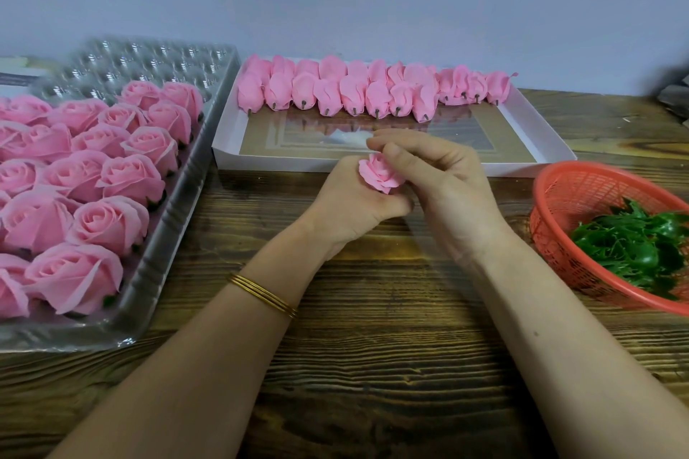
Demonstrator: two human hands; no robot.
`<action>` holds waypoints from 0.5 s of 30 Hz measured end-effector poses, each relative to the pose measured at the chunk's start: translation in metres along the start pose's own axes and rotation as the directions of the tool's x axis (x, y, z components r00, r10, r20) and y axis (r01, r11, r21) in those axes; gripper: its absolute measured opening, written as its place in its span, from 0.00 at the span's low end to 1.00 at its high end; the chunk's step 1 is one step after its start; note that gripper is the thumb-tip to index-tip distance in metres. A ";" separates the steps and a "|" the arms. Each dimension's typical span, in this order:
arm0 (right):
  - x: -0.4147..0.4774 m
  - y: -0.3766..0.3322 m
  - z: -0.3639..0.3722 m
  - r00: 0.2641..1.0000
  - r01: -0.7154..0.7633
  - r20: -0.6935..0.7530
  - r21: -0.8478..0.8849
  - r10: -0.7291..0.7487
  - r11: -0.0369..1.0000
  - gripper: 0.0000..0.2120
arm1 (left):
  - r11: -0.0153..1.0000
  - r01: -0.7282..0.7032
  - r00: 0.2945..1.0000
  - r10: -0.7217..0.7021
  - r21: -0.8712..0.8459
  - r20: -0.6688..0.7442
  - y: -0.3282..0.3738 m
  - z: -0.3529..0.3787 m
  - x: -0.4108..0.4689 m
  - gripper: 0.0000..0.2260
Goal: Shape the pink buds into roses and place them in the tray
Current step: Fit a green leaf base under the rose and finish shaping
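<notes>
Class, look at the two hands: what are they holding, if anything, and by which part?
A pink rose: the left hand grips its base from below, the right hand pinches its outer petals.

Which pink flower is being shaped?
The bud pinched between the left hand and right hand above the table; the rest lie in the white box or sit opened in the clear tray.

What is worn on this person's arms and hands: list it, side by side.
The left hand and the right hand wear no gloves, and no rings show. Neither arm has a sleeve in view. The left wrist carries a stack of thin gold bangles. The right wrist has nothing on it.
</notes>
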State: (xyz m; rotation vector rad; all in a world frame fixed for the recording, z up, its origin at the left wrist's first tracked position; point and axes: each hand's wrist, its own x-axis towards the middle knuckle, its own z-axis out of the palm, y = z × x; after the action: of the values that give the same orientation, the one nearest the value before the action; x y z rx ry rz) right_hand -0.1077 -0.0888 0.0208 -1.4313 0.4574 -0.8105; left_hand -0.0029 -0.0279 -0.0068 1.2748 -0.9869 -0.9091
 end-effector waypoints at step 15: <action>-0.003 0.005 0.004 0.999 -0.009 0.035 -0.125 0.013 0.992 0.08 | 1.000 0.007 0.995 -0.008 -0.014 -0.104 0.004 0.000 -0.001 0.12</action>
State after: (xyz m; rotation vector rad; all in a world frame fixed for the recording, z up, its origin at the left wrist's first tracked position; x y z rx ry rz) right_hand -0.1058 -0.0846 0.0162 -1.5550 0.4953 -0.7569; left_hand -0.0027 -0.0267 -0.0031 1.3018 -0.8929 -0.8452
